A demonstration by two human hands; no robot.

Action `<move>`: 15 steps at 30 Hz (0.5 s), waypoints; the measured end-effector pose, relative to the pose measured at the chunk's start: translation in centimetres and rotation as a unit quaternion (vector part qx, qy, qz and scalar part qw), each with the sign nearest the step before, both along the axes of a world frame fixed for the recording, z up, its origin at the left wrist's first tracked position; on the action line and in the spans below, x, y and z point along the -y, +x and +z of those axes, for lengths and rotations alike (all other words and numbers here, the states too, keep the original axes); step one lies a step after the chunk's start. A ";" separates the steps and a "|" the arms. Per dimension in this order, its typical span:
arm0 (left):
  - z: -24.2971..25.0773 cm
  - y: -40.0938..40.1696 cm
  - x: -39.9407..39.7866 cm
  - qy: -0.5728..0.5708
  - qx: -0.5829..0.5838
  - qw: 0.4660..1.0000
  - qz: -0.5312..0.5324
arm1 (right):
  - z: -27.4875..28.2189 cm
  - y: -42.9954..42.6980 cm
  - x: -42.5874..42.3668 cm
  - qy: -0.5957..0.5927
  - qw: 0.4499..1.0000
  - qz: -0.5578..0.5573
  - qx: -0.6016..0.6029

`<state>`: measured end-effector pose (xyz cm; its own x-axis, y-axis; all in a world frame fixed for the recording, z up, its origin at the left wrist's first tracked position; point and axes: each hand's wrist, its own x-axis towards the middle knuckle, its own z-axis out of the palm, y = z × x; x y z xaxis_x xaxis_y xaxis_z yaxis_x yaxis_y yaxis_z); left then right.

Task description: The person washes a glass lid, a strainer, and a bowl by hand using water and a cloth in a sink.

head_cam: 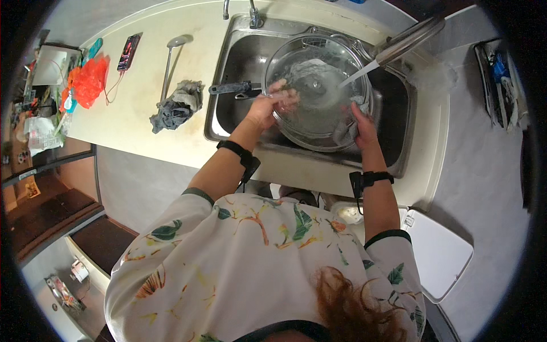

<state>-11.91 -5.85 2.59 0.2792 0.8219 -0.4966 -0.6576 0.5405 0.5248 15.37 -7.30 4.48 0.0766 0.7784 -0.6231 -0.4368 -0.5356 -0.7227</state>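
Observation:
A round clear glass lid with a metal rim is held tilted over the stainless steel sink. My left hand grips its left rim; the fingers are blurred at the glass. At the right rim, my right hand clasps a wet grey cloth against the lid. A stream of water runs from the metal spout onto the glass and spreads around its centre. Beneath the lid, other ware in the sink is partly hidden.
Dark pan handles stick out left of the lid. On the cream counter lie a crumpled grey rag, a ladle, a cabled phone and a red plastic bag. An open white bin lid is low at right.

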 end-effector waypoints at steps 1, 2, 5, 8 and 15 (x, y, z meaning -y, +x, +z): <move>-0.5 0.0 -0.5 0.010 -0.050 0.997 0.054 | 0.7 -0.7 0.1 0.013 1.000 -0.005 -0.021; -1.1 0.3 -0.9 -0.028 -0.084 0.989 0.120 | -0.2 -1.1 0.1 0.013 1.000 -0.007 -0.025; -1.1 2.5 -1.4 -0.073 -0.242 0.952 0.174 | -2.0 -1.0 -0.3 0.014 0.995 -0.049 0.086; -6.0 4.4 0.1 0.046 -0.603 0.788 0.112 | 1.3 -1.8 -0.1 0.011 0.991 -0.081 0.107; -2.9 4.8 0.3 -0.129 -0.163 0.972 0.113 | 5.6 -0.3 1.7 0.054 0.985 -0.074 0.149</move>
